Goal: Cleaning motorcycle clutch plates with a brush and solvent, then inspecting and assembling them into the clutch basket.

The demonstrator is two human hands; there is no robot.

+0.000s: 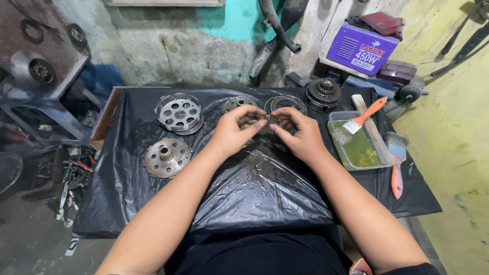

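My left hand and my right hand meet over the middle of a table covered in black plastic sheet. Between their fingertips they pinch a small dark metal part, perhaps a spring; its shape is too small to make out. A perforated metal drum stands to the left, and a flat metal hub plate lies in front of it. Two round metal parts lie just behind my hands, partly hidden by them.
A clear tray of greenish liquid with an orange-handled brush sits at the right, with a second brush beside it. A geared metal assembly stands at the back. A purple machine box and floor clutter surround the table.
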